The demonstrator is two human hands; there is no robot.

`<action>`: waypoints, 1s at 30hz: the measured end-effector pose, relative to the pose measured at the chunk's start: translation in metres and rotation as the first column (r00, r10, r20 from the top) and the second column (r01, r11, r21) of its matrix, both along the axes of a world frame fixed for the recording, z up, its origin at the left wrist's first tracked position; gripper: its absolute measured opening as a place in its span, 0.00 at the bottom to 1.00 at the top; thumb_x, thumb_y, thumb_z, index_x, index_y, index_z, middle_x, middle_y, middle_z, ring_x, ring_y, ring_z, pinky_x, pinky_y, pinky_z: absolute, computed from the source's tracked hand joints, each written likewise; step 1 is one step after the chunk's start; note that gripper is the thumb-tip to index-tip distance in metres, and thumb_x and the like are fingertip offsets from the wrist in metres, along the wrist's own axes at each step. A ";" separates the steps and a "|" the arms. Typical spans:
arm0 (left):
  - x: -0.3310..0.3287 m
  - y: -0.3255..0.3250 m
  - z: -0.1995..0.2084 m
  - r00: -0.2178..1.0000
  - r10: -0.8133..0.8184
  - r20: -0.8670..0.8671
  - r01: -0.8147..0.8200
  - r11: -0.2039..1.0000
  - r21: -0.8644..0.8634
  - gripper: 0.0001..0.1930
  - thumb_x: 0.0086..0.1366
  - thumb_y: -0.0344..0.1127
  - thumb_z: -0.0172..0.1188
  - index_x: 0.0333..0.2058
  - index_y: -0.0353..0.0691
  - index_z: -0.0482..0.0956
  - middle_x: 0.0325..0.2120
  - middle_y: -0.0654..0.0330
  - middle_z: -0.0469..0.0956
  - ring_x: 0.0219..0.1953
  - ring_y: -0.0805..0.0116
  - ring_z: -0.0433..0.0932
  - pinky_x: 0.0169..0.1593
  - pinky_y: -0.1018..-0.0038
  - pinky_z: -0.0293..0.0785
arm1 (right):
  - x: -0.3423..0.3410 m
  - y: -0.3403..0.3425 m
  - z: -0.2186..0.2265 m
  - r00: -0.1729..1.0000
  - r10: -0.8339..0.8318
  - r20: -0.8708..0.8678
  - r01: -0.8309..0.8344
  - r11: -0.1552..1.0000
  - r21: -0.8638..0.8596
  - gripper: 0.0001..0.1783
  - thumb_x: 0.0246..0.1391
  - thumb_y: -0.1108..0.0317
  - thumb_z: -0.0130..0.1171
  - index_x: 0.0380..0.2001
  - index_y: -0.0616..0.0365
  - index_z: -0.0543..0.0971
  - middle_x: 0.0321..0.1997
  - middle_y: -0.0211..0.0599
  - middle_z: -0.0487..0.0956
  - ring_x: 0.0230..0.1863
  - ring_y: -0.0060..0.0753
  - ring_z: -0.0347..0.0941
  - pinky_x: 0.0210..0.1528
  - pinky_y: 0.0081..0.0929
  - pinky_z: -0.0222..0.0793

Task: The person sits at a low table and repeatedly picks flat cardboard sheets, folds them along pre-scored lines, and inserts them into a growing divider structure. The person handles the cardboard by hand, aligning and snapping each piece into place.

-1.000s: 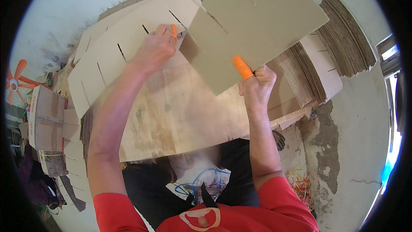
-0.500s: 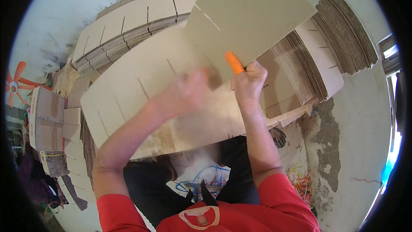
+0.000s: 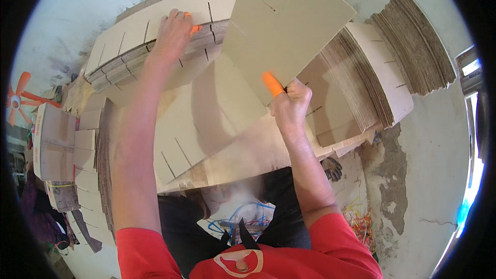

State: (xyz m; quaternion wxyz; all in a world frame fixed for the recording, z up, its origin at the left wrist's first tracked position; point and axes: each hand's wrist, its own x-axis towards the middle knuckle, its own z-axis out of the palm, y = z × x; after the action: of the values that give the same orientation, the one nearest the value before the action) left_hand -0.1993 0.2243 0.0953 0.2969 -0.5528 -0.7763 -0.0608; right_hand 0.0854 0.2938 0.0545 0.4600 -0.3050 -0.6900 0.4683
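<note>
A large cardboard sheet (image 3: pixel 289 15) with a slot cut in it stands tilted up in front of me, and my right hand (image 3: pixel 292 101) is closed on its lower corner. An orange finger cover sits on that hand's thumb. My left hand (image 3: pixel 175 33) reaches to a stack of slotted cardboard sheets (image 3: pixel 124 41) at the far left. Its fingers bend over the top sheet near the front edge, and orange covers show on two digits. The fingertips are partly hidden. Below the raised sheet, another slotted sheet (image 3: pixel 178 124) lies slantwise on the wooden work surface (image 3: pixel 232 160).
More stacked cardboard (image 3: pixel 356 80) stands at the right, with another pile (image 3: pixel 416 44) by the wall. Cartons (image 3: pixel 54 134) and an orange fan (image 3: pixel 19 98) are at the left. A dark glove (image 3: pixel 332 169) and coloured straps (image 3: pixel 359 222) lie low on the right.
My left hand has moved from the middle of the work surface up to the far-left stack. The raised sheet and my right hand have shifted slightly left; the lower sheet has turned.
</note>
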 end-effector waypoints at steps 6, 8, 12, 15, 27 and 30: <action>-0.005 0.002 0.005 0.994 -0.091 0.059 0.090 0.995 0.034 0.03 0.60 0.30 0.57 0.31 0.38 0.77 0.29 0.54 0.77 0.37 0.55 0.74 0.38 0.61 0.74 | -0.002 0.000 -0.015 1.000 0.018 0.022 -0.018 1.000 0.004 0.20 0.46 0.78 0.69 0.14 0.66 0.66 0.12 0.38 0.59 0.18 0.21 0.49 0.16 0.31 0.50; 0.003 0.001 0.008 0.979 -0.191 0.075 0.184 0.978 0.098 0.05 0.59 0.31 0.59 0.34 0.39 0.79 0.28 0.55 0.78 0.36 0.57 0.74 0.38 0.62 0.75 | -0.004 -0.001 -0.013 1.000 0.014 0.013 -0.014 1.000 0.027 0.21 0.46 0.78 0.70 0.14 0.66 0.65 0.11 0.41 0.59 0.17 0.22 0.49 0.15 0.31 0.50; 0.003 0.003 0.009 0.847 -0.310 0.431 0.180 0.931 0.318 0.08 0.60 0.34 0.59 0.39 0.44 0.80 0.29 0.58 0.76 0.36 0.62 0.74 0.39 0.65 0.77 | -0.008 -0.005 -0.002 0.999 0.017 -0.037 -0.016 0.999 0.031 0.20 0.46 0.76 0.71 0.15 0.66 0.67 0.11 0.44 0.58 0.17 0.23 0.48 0.15 0.31 0.50; -0.003 -0.003 0.016 0.941 -0.213 0.262 0.159 0.965 0.211 0.12 0.59 0.30 0.58 0.43 0.43 0.79 0.35 0.58 0.75 0.41 0.63 0.73 0.40 0.68 0.78 | -0.008 -0.006 -0.002 1.000 -0.005 -0.015 0.006 1.000 0.024 0.17 0.46 0.76 0.71 0.17 0.67 0.70 0.12 0.42 0.58 0.17 0.21 0.48 0.15 0.30 0.50; 0.084 -0.027 0.013 0.878 -0.431 -0.210 0.409 0.901 -0.143 0.13 0.46 0.23 0.61 0.34 0.28 0.80 0.37 0.53 0.74 0.46 0.62 0.70 0.34 0.77 0.79 | -0.006 0.002 -0.013 0.992 0.072 0.106 -0.076 0.997 0.028 0.13 0.51 0.88 0.53 0.35 0.65 0.83 0.16 0.23 0.73 0.14 0.11 0.62 0.13 0.18 0.55; 0.088 -0.031 0.012 0.874 -0.418 -0.249 0.387 0.907 -0.166 0.10 0.45 0.24 0.61 0.29 0.29 0.80 0.34 0.54 0.74 0.45 0.62 0.70 0.29 0.78 0.77 | -0.005 0.007 -0.005 0.981 0.116 0.156 -0.133 0.986 0.101 0.10 0.52 0.86 0.56 0.35 0.64 0.82 0.18 0.24 0.73 0.17 0.11 0.63 0.15 0.19 0.57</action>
State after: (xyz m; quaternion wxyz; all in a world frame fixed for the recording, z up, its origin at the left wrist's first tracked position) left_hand -0.1108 0.1931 0.1075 0.3529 -0.7208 -0.5965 0.0001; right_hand 0.0801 0.3006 0.0494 0.3930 -0.2694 -0.7653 0.4329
